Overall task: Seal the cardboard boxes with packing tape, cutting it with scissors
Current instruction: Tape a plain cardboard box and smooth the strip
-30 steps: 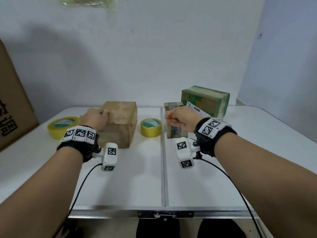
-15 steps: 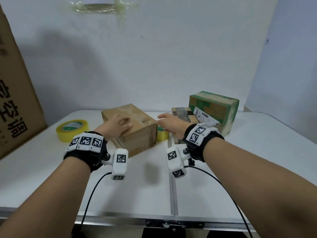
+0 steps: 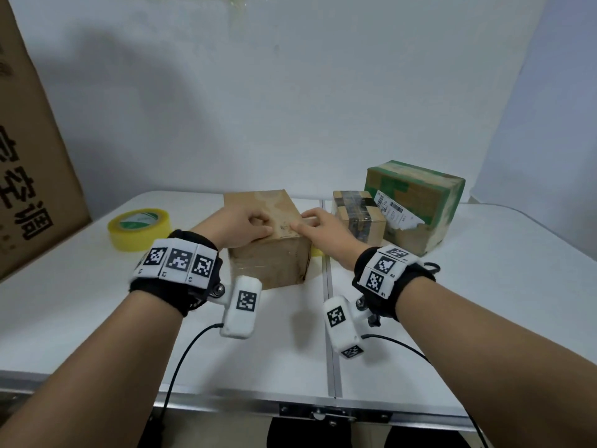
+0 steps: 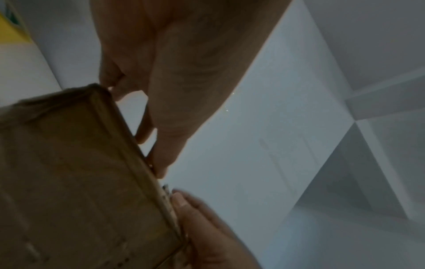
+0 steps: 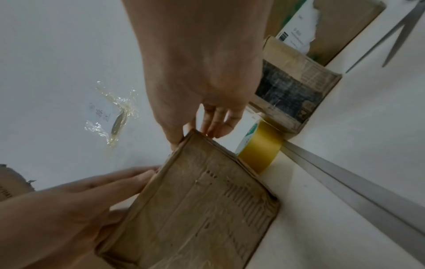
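Hands meet on the brown box [image 3: 274, 244]: left hand [image 3: 240, 229] grasps its top with curled fingers. Right hand [image 3: 323, 232] grasps the right top edge, near the tape roll [image 5: 261, 151].

counter [image 3: 484, 318]: white, metal seam down the middle
left: yellow tape roll [image 3: 139, 228], big carton [image 3: 29, 176] at edge
centre: brown box [image 3: 269, 253], second tape roll [image 5: 261, 154] just behind
right: small taped box [image 3: 358, 215], green box [image 3: 416, 202], scissors [image 5: 395, 34]
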`<state>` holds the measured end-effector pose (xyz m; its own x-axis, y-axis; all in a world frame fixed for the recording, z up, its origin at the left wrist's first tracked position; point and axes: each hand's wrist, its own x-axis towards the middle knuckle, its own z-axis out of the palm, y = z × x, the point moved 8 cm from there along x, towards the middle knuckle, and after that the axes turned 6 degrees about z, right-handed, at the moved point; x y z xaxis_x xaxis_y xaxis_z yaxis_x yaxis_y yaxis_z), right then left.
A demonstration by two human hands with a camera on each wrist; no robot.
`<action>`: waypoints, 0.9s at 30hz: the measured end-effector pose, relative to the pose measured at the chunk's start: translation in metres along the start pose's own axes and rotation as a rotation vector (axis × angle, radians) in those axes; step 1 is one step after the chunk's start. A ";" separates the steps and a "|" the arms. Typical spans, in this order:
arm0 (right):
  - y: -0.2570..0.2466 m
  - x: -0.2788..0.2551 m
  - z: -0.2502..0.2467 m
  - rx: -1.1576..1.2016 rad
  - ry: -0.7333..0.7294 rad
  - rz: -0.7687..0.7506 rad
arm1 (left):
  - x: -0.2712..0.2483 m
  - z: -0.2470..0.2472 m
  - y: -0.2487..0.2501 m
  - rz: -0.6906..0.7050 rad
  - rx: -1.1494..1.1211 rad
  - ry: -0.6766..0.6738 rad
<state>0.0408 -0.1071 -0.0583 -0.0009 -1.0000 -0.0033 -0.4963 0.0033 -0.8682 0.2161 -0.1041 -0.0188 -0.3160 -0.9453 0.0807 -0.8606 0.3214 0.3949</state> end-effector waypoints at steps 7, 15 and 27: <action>-0.017 0.005 0.003 0.018 0.017 -0.119 | -0.003 0.014 -0.002 0.050 -0.234 -0.010; -0.004 0.012 0.006 0.151 0.029 -0.041 | -0.005 0.018 0.003 0.090 -0.290 -0.014; -0.003 0.016 0.003 0.167 0.049 -0.073 | -0.011 0.026 0.005 0.221 0.063 -0.067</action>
<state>0.0447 -0.1230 -0.0573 -0.0145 -0.9964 0.0835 -0.3454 -0.0734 -0.9356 0.2053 -0.0913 -0.0413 -0.5234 -0.8465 0.0974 -0.7901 0.5250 0.3165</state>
